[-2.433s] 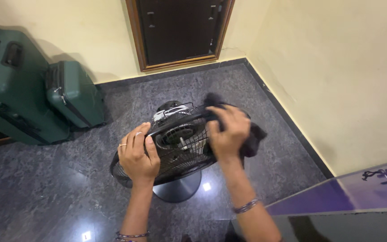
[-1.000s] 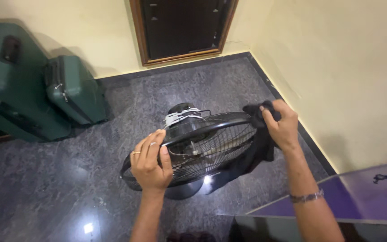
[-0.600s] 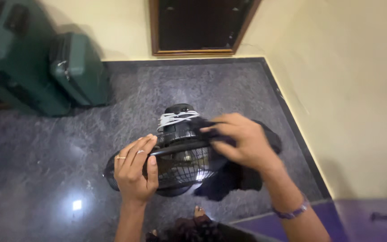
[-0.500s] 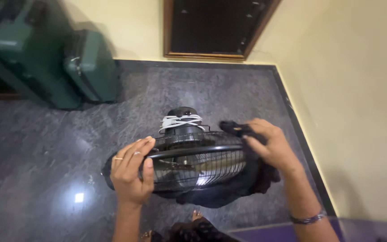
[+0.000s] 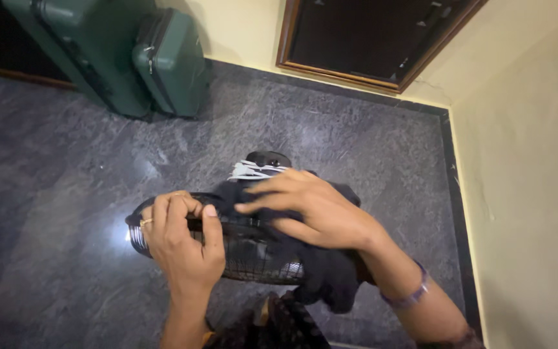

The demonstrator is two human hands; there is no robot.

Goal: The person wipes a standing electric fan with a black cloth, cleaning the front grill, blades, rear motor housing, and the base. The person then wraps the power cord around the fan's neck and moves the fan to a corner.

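Floor [image 5: 66, 194]: dark polished stone, carried everything in view; glare spot showed just left of the fan.
Door [image 5: 376, 32]: dark, wood-framed, shut, set in the far wall near the corner.
Suitcases [image 5: 124, 52]: two green hard cases, leaned side by side against the far wall, well apart from the fan; both shut, so contents cannot be told.
Fan [image 5: 253, 249]: black, stood low on the floor below the camera, its round wire cage turned up toward the hands, likely so the top stayed within reach.
Motor housing [image 5: 267, 159]: black, behind the cage on the far side, wrapped with a white cord [image 5: 253, 171], probably to keep it off the floor.
Cage contents: dark hub faintly seen through the wires; blades too dim to make out.
Cloth [image 5: 327, 278]: black, draped over the cage's right half, loose end hanging down past the rim.
Right hand [image 5: 311, 210]: spread flat, fingers apart, pressed the cloth down onto the cage top.
Left hand [image 5: 179, 239]: closed around the cage's near-left rim, seemingly to steady the fan against the other hand's pressure.
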